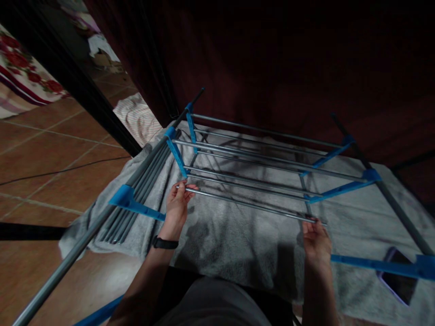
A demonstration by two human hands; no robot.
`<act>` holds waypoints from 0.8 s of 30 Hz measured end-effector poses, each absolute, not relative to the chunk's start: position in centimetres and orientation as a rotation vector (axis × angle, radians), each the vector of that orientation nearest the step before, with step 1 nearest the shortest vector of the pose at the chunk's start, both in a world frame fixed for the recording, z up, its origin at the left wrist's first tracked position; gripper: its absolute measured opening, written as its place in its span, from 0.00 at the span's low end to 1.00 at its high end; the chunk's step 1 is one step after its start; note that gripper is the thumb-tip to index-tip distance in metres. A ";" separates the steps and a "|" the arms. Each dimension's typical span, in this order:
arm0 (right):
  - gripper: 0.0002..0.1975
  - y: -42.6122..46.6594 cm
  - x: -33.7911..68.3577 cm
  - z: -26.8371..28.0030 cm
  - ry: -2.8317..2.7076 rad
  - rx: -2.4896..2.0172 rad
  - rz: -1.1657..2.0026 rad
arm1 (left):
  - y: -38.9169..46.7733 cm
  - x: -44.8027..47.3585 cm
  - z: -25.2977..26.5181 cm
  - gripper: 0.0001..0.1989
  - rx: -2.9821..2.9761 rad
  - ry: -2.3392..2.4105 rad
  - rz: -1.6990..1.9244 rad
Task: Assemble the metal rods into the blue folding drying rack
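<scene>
While both hands support it near its two ends, a loose rod (pixel 238 201) spans the gap just in front of the blue-jointed rack (pixel 272 167), above a grey cloth (pixel 217 231). The step in hand looks to be positioning this rod beside the rack, whose farther rods already sit between blue arms. The next move probably calls for keeping both ends under control and lining them up with the nearest pair of arms, the left blue arm (pixel 146 210) and the right blue arm (pixel 363 263).

The left hand (pixel 178 199) pinches the rod's left end between thumb and fingers, its other fingers loosely spread behind. The right hand (pixel 316 240) pinches near the right end, thumb against curled fingers, with a short tip of rod showing beyond them.

Farther out, a bundle of grey tubes (pixel 117 231) lies on the cloth under the rack's left side, and a phone (pixel 404 283) lies at the right, partly beneath the right blue arm. A black band (pixel 165 243) circles the left wrist. Behind the rack hangs a dark red curtain (pixel 272 90); tiled floor (pixel 44 149) shows at the left.
</scene>
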State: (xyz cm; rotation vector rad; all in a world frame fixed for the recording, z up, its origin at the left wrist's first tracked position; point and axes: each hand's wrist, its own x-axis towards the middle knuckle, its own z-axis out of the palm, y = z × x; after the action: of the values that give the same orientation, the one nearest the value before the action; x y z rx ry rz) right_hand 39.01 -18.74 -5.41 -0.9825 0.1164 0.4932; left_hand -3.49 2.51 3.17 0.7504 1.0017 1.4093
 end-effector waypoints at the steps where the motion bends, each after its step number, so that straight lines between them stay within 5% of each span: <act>1: 0.12 -18.7 39.0 -5.4 0.118 -0.981 0.488 | 2.5 -3.4 3.5 0.19 0.758 0.999 1.418; 12: 0.17 -18.4 38.1 -4.1 0.023 -1.011 0.492 | 1.9 -2.9 6.5 0.05 0.642 1.004 1.463; 24: 0.15 -15.4 37.4 -1.3 -0.020 -0.965 0.444 | 2.9 -3.6 7.1 0.12 0.681 1.042 1.466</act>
State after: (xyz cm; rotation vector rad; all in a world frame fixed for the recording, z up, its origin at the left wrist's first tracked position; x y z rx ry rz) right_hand 37.43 -15.35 -1.34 -0.9647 -0.0202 0.4442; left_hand -3.61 2.91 7.12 0.6808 1.0417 1.4662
